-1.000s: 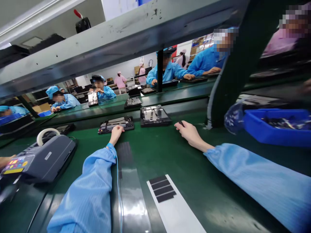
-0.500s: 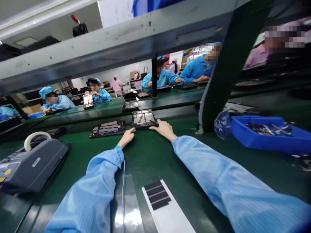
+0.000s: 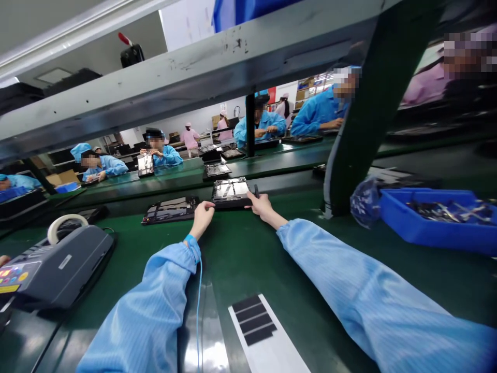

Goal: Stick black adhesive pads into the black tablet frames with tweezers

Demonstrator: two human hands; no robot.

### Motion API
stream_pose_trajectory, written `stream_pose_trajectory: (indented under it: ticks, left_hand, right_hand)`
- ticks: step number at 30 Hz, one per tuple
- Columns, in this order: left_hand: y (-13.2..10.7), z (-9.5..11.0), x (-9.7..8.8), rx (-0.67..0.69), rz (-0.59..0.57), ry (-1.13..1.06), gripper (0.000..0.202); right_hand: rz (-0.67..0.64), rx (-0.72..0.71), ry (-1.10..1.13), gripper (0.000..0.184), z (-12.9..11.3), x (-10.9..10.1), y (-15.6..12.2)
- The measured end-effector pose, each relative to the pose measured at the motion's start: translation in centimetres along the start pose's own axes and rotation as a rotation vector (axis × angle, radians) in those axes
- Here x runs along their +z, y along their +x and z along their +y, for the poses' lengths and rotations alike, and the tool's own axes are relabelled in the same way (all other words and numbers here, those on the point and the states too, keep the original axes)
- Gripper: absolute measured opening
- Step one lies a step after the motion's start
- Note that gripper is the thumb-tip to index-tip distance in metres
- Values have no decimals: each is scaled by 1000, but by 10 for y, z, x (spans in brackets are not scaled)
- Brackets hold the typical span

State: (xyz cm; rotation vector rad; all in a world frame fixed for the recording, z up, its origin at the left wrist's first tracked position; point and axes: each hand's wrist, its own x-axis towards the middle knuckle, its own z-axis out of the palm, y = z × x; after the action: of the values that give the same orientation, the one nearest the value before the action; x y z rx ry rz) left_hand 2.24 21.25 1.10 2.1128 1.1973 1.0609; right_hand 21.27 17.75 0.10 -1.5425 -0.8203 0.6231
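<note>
Well to the left of the silver-faced device (image 3: 230,189) on the green bench (image 3: 248,254), I can see a sloping grey machine (image 3: 73,267) with coloured buttons, a ring of white tape (image 3: 52,232) at its back. Beyond the device and to its left, across the bench, a co-worker in blue (image 3: 171,155) has a similar unit (image 3: 146,165) tilted up. Just left of the device lies a darker device (image 3: 171,210), flat.

The left hand (image 3: 202,218) is at the device's near left corner, fingertips drawn together; I can't tell whether they pinch its edge. From that wrist's blue band (image 3: 190,240) a thin cord (image 3: 199,305) runs back, nearer than the device. Also nearer, slightly to its right, lies a white sheet (image 3: 277,349) bearing dark strips (image 3: 254,319).

The right hand (image 3: 264,207) has thumb and finger clamped on the device's near right corner, a small black piece (image 3: 256,190) jutting up beside the finger. Well to the right of the device come a green post (image 3: 363,140), a crumpled clear bag (image 3: 365,203) and a blue bin (image 3: 430,232) of small loose parts (image 3: 454,211).
</note>
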Motion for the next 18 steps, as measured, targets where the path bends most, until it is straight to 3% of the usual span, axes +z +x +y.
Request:
stream_pose_trajectory:
  ticks: [5, 8, 11, 15, 18]
  left_hand:
    - [-8, 29, 1, 80, 6, -30, 8]
    - [-9, 51, -12, 142, 29, -62, 21]
    - [-15, 78, -25, 224, -18, -101, 22]
    - [-38, 123, -43, 358, -189, -141, 17]
    - [-66, 153, -60, 599, -452, -63, 17]
  right_hand:
    - [-70, 66, 126, 33, -2, -21, -20]
    - [-153, 101, 146, 32, 2, -60, -53]
    - [-206, 149, 121, 42, 9, -112, -98]
    - [-214, 225, 35, 66, 17, -177, -163]
    - [-192, 262, -91, 70, 20, -212, -203]
